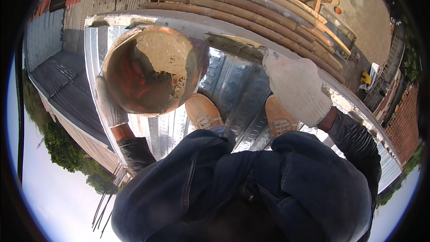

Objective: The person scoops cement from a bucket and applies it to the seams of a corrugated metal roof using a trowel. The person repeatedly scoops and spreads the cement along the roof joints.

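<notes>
My left hand [107, 101], in a pale knit work glove, grips the left side of a round bucket [195, 62]. The bucket tilts toward me, and wet grey-brown mortar [163, 47] clings to its far inner wall. My right hand [298, 85], in a matching glove, is closed around the handle end of a trowel, which the glove hides. The trowel's blade [235, 45] points left along the inner side of the wall top [177, 18], with mortar on it. Some of the blade is hard to tell from the mortar around it.
My shoes [204, 110] stand on ribbed metal sheeting [233, 78]. Several bamboo poles [237, 6] run along just beyond the wall. Lower down are a dirt yard [358, 9], a person in yellow [366, 78] and a brick wall [403, 116]. Grey roofs [67, 85] lie at left.
</notes>
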`<action>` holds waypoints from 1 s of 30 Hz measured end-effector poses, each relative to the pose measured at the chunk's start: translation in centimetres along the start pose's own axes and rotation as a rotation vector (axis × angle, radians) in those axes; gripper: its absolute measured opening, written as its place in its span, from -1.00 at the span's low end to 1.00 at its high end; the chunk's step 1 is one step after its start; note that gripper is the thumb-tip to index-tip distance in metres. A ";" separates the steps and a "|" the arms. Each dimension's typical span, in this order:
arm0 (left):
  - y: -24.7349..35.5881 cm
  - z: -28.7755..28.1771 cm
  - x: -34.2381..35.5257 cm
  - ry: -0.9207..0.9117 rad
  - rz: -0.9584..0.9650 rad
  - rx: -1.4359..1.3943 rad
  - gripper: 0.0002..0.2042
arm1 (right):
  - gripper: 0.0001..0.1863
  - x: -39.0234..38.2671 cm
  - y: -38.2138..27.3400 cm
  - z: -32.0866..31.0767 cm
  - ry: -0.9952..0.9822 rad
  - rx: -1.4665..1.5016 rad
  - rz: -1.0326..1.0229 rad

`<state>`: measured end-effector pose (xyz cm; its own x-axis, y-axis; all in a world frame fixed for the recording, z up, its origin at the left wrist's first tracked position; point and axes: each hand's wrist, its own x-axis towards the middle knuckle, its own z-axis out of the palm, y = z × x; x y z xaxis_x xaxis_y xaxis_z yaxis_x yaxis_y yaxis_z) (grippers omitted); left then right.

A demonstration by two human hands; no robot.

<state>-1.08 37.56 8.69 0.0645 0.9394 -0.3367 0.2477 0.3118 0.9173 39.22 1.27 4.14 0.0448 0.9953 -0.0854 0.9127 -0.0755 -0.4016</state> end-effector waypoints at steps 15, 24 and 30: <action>0.9 -0.3 -0.4 -0.027 -0.001 -0.012 -0.47 | -0.79 -2.6 -1.2 -5.6 -0.306 0.082 0.323; 1.2 1.9 -0.5 -0.026 -0.012 -0.065 -0.48 | -0.70 -2.3 -2.8 0.8 -0.316 0.042 0.293; 1.2 1.9 -0.4 0.029 0.012 0.029 -0.48 | -0.77 -3.1 -2.2 -3.5 -0.365 0.046 0.220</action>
<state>1.03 37.29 9.48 0.0400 0.9469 -0.3190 0.2751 0.2964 0.9146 38.48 -1.46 8.54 0.0823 0.8692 -0.4876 0.8782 -0.2946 -0.3769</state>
